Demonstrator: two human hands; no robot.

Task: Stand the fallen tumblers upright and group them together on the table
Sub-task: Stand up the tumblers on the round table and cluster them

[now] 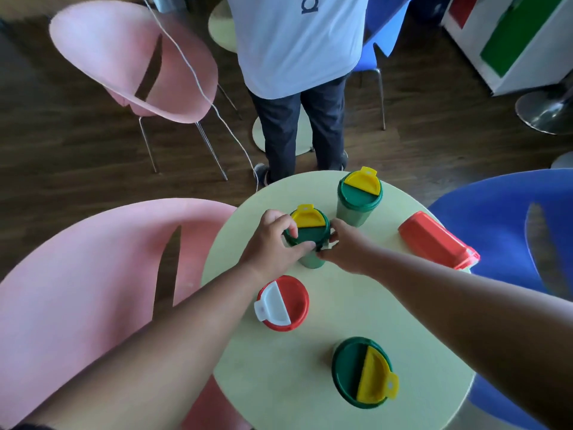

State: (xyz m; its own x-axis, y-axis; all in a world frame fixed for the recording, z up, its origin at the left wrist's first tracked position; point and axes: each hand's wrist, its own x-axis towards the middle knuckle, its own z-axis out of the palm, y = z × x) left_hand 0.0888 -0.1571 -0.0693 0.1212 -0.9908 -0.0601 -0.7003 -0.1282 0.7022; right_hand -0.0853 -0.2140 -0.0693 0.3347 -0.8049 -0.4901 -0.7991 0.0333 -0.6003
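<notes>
Fingers (290, 226) of both hands curl round green tumbler (310, 240) lid rim mid-surface; light rigid plastic, probably slippery.

Operator: two bare forearms in view, left hand (273, 243) and right hand (344, 246) uncovered, no gloves, rings or watch visible. Dark fabric edge, possibly a sleeve, at lower left corner; too little visible to identify

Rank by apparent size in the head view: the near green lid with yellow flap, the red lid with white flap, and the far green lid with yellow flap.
1. Near green lid with yellow flap, though nearness inflates it.
2. Red lid with white flap and far green lid with yellow flap look alike; unranked.
</notes>
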